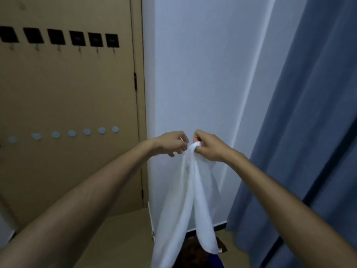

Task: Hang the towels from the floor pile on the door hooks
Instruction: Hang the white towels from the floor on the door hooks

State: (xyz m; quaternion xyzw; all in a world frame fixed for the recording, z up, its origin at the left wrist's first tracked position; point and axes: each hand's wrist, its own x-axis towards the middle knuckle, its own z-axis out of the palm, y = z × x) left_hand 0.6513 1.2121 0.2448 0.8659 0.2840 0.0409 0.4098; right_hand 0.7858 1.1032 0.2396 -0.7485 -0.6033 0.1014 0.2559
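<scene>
**A:** What's around you, biggest first?

**B:** Up and to the left of my hands stands the tall tan door [67, 93]. Straight behind them is a pale white wall panel [193, 64], and to their right a long blue-grey curtain [309, 113]. The row of black square hooks [77, 38] runs across the door, well above my hands and to their left. Lower on the door is a line of small pale round stickers [71, 133], about level with my left hand [171, 144].

**A:** And the towel?

**B:** The white cloth towel [189, 200] hangs straight down from my grip, its long axis vertical, in two folds that trail below the bottom of the view. My right hand [209, 147] has its fingers curled tight around the bunched top. My left hand is just beside it, fingers curled at the same bunch; I judge it is pinching the edge, though the contact is blurred.

**A:** What does the hanging turn on?

**B:** The hooks lie up and left, on my left hand's side. I'd judge the bunch has to be lifted that way, top first.
</scene>
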